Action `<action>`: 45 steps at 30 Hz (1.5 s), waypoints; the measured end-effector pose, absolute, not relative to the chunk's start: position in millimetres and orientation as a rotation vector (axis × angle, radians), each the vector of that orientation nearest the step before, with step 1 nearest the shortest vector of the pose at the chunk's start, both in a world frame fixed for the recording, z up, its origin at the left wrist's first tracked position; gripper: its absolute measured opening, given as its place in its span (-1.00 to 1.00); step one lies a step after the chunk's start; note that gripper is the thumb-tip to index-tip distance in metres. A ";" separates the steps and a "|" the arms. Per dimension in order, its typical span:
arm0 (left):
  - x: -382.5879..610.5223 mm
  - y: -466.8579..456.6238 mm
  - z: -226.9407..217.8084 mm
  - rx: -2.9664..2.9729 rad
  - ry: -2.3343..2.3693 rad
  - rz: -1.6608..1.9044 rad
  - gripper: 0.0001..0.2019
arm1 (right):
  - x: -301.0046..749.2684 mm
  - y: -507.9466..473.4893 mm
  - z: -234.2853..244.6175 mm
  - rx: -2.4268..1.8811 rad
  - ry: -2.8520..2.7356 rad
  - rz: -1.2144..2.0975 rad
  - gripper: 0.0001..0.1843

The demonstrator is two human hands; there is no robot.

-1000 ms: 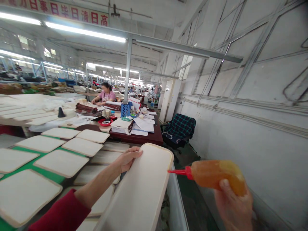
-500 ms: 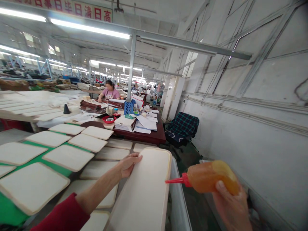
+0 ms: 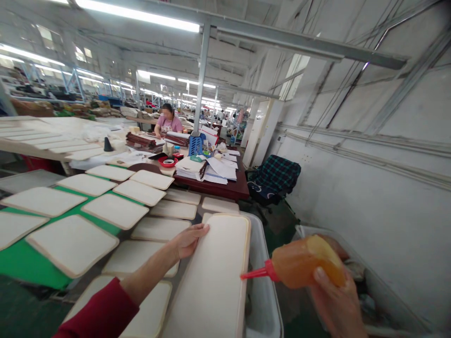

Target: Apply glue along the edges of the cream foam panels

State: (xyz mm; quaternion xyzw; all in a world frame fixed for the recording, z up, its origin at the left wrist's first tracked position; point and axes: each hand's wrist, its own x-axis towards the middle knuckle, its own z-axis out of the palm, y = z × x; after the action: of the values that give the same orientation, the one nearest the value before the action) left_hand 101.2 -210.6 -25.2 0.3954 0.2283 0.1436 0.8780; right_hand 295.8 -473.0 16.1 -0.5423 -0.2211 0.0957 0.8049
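Note:
A long white panel (image 3: 214,277) with rounded corners and a cream-coloured border lies tilted in front of me. My left hand (image 3: 191,240) grips its left edge near the far end, thumb on top. In my right hand (image 3: 334,295) is a squeeze bottle (image 3: 299,263) of amber liquid, held on its side. Its red nozzle (image 3: 255,273) points left, with the tip at the panel's right border. Whether liquid is coming out is too small to tell.
Several similar white panels (image 3: 114,209) are laid out at left on a green surface (image 3: 31,263). A white plastic bin (image 3: 262,263) stands beneath the panel. Behind are a dark red desk (image 3: 229,189) with papers, an office chair (image 3: 275,176) and a person (image 3: 169,121) at work.
The nozzle tip has moved along the panel's right border toward me, the bottle staying in my right hand. My left hand keeps its hold. The view has tilted down and turned slightly left.

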 end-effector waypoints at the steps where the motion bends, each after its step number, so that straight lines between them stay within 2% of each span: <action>1: 99.9 -211.2 -27.5 0.821 0.472 0.309 -0.63 | 294.6 -473.1 14.2 -1.149 -0.448 0.242 -0.36; 5: 94.2 -213.8 -36.6 0.814 0.446 0.339 -0.60 | 288.8 -475.2 7.6 -1.143 -0.406 0.310 -0.30; 16: 83.9 -213.6 -58.1 0.773 0.466 0.366 -0.57 | 273.6 -483.5 -6.5 -1.168 -0.409 0.388 -0.40; 22: 82.3 -211.0 -67.3 0.775 0.485 0.367 -0.51 | 274.5 -490.0 -13.1 -1.204 -0.434 0.474 -0.32; 28: 79.7 -213.7 -72.2 0.828 0.483 0.337 -0.51 | 257.1 -492.1 -1.9 -1.255 -0.446 0.499 -0.33; 33: 80.9 -221.3 -77.3 0.807 0.539 0.390 -0.46 | 264.7 -499.2 -16.6 -1.277 -0.468 0.540 -0.27; 45: 83.4 -218.7 -86.4 0.941 0.713 0.384 -0.52 | 270.9 -500.7 -34.8 -1.239 -0.382 0.555 -0.29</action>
State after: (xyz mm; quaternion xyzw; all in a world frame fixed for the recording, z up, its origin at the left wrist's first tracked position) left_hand 83.4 -218.7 -86.4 0.4411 0.3342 0.1797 0.8133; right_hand 270.9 -500.7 -34.8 -0.5694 -0.1757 0.2549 0.7616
